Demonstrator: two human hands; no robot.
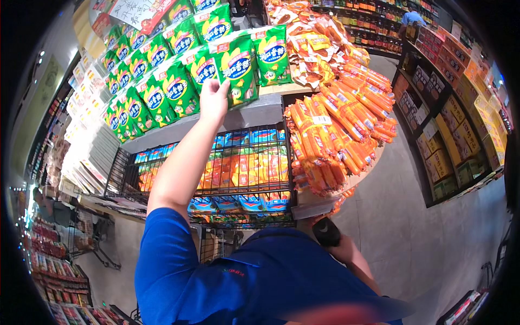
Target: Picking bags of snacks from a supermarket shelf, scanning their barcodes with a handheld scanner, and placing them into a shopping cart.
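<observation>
My left hand [214, 101] reaches forward over the wire rack and pinches the left edge of a green snack bag [237, 71] in the front row. This bag leans forward of its neighbours and stands upright. Close by on its right is another green bag [271, 57] of the same kind. Low beside my body, my right hand [344, 248] holds a dark handheld object [326, 232]; its exact kind is hard to tell.
A black wire basket [290, 162] below the shelf holds orange and blue packs. Bundled orange-wrapped sausages [329, 134] are heaped on a rounded wooden table [371, 168]. Shelving with boxes [436, 166] stands across the tiled aisle [386, 211]. A person in blue [413, 18] is far back.
</observation>
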